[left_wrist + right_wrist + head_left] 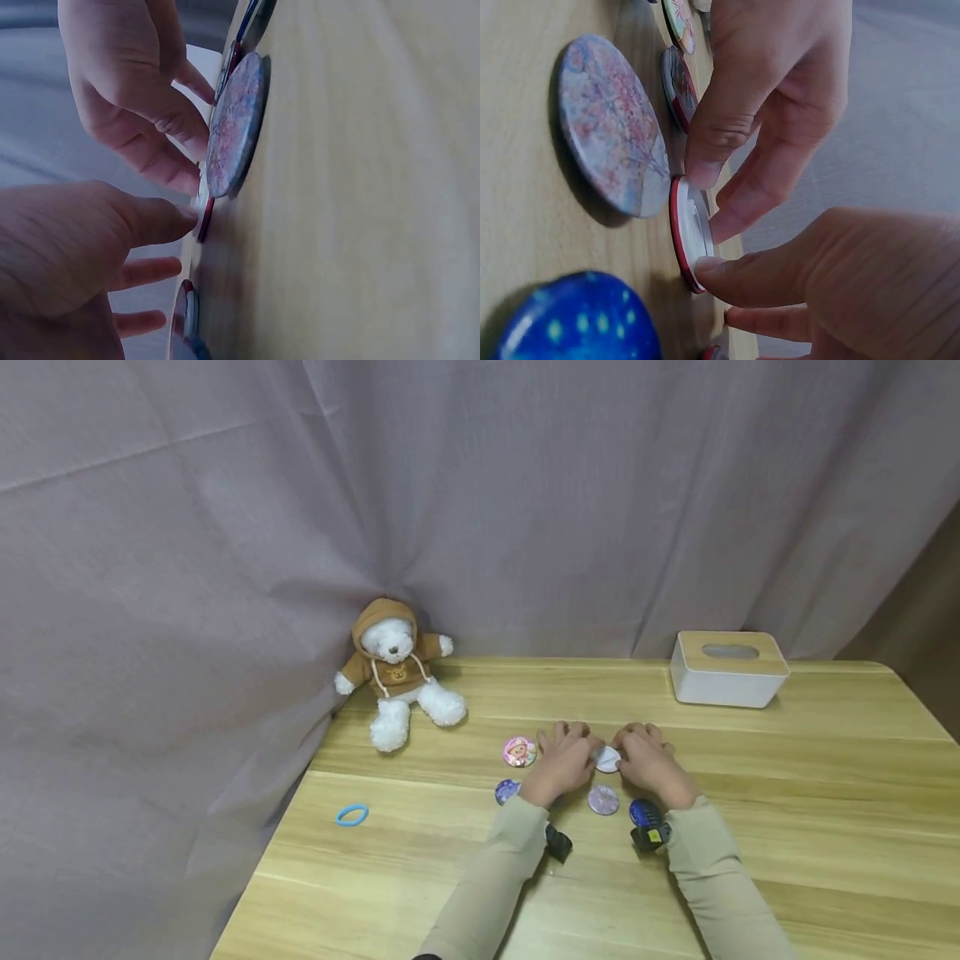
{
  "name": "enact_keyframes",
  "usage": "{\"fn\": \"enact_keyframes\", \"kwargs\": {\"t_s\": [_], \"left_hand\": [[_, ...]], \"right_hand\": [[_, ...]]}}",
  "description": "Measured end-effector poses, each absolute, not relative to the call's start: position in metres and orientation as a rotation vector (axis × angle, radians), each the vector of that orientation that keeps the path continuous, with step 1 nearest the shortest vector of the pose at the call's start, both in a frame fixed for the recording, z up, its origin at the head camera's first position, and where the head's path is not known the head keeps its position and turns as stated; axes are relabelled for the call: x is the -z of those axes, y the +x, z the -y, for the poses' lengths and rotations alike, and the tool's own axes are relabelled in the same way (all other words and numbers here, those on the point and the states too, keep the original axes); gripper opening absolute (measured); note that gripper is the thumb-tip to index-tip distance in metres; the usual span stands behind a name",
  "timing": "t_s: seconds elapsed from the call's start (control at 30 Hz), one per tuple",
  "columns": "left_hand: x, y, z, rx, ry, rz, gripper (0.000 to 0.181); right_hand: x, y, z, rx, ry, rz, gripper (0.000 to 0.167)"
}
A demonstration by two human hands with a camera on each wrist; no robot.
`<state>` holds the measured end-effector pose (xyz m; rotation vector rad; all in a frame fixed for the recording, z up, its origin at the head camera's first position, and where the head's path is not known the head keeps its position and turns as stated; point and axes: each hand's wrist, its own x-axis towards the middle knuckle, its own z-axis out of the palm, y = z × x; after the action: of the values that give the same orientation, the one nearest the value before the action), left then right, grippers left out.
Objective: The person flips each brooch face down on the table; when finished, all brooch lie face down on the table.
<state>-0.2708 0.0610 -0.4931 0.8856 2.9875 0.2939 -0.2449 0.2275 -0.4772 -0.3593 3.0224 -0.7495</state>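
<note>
A round pin badge [607, 760] lies face down, its white back and pin showing, with a red rim in the right wrist view. My left hand [564, 762] pinches its left edge between thumb and finger. On the opposite edge, my right hand [651, 762] holds it with the thumb [724, 271] on the white back. Nearer me lies a pale purple floral badge [603, 799]. A dark blue badge [645, 813] sits by the right wrist. Left of my left hand are a pink cartoon badge [519, 751] and a partly hidden blue-purple badge [507, 790].
A white plush bear [397, 672] in a brown hoodie sits at the table's back left. At the back right stands a white tissue box [723, 681] with a wooden lid. A blue band [352, 814] lies near the left edge. Behind the table hangs a grey curtain [525, 510].
</note>
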Motion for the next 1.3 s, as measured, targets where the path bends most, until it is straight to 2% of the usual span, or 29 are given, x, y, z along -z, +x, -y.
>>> {"fn": "enact_keyframes", "kwargs": {"t_s": [0.27, 0.53, 0.77, 0.97, 1.17, 1.3], "left_hand": [[0.49, -0.269, -0.057, -0.292, 0.894, -3.01, 0.033], [0.48, -0.274, -0.035, -0.384, 0.774, -2.993, 0.04], [0.481, -0.27, -0.02, -0.464, 0.736, -2.983, 0.035], [0.481, -0.271, -0.006, -0.462, 0.707, -2.998, 0.031], [0.477, -0.273, 0.002, -0.464, 0.69, -2.959, 0.041], [0.476, -0.274, 0.003, -0.453, 0.702, -2.952, 0.04]], "right_hand": [[0.478, -0.244, -0.225, 0.779, -0.336, -3.02, 0.019], [0.465, -0.249, -0.209, 0.729, -0.369, -3.023, 0.033], [0.462, -0.25, -0.187, 0.697, -0.466, -3.021, 0.038], [0.464, -0.255, -0.173, 0.712, -0.524, -3.02, 0.039], [0.469, -0.26, -0.166, 0.705, -0.534, -2.997, 0.039], [0.471, -0.262, -0.161, 0.709, -0.536, -2.989, 0.034]]}}
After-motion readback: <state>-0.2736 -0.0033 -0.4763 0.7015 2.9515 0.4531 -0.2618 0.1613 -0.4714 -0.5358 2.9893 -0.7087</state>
